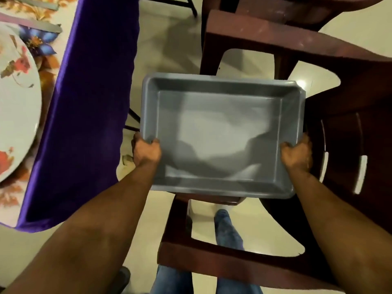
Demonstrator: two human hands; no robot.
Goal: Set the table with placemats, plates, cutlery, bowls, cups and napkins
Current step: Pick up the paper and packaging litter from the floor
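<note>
A grey rectangular plastic tub (220, 85) with nothing inside is held over a dark brown plastic chair. My left hand (146, 152) grips its left rim near the front corner. My right hand (297, 152) grips the right rim opposite. At the far left a white plate (17, 107) with a flower print lies on a floral placemat (45, 66) on the table.
The table has a purple cloth (89, 102) hanging over its edge at left. Brown plastic chairs (350, 102) stand under and right of the tub, another at the top. Pale tiled floor (169, 49) shows between table and chairs. My jeans-clad legs (229, 230) are below.
</note>
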